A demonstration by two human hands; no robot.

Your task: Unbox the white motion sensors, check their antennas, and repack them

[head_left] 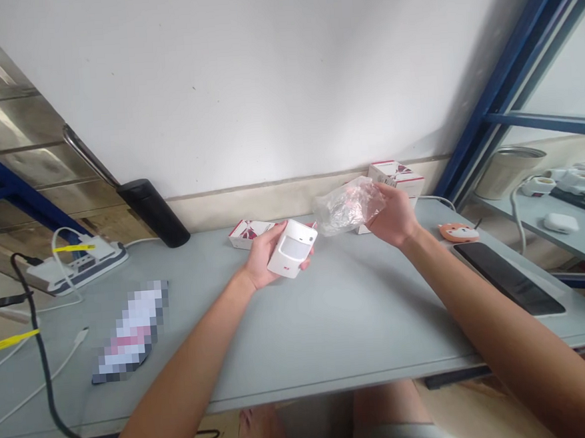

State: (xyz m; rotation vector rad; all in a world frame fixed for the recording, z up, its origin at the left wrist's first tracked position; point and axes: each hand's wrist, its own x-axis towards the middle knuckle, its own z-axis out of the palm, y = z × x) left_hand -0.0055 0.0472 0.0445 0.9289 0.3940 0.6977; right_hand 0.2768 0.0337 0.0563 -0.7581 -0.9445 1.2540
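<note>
The left hand (261, 256) cups a white motion sensor (290, 248), fingers curled around its back and the palm turned up, while the right hand (395, 215) closes loosely on a clear plastic bag (349, 206), held just above the desk (330, 323). The sensor's smooth casing sits rather shallowly in the fingers, so a loose grip or sudden turn could drop it onto the hard desk, and the slippery bag could slide free if the fingers relax. Behind the hands stand two red-and-white boxes (251, 233) (396, 180). The pale grey desk also carries a black bottle (154, 212), a power strip (78, 266), trailing cables (42, 350), a pixelated packet (130, 330), and a dark tablet (508, 277) — beside it, a fox-shaped pad (458, 232). A white wall rises behind, with a blue-framed shelf (574, 239) at the right.
</note>
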